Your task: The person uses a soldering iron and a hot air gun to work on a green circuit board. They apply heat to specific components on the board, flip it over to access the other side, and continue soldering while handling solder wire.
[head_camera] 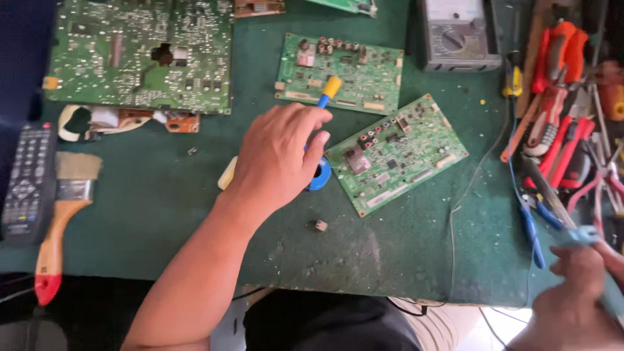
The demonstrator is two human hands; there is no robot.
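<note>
Right hand (575,296), nearest, fingers closed on blue-handled tool (578,235). Left hand (276,159) fingers curled over yellow-tipped blue tool (328,91) beside tilted circuit board (396,153); judgement: steady grip before lifting

Boards and tools spread over the bench (162,214).
Large circuit board (140,52) far left, two smaller boards (341,71) (396,153) mid-bench, meter (458,32) behind, brush (62,214) beside remote (26,182) at left, hand tools (559,117) heaped right.

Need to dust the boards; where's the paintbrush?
In the head view, the paintbrush lies at the table's left edge, beside the remote control, far from the left hand.
</note>
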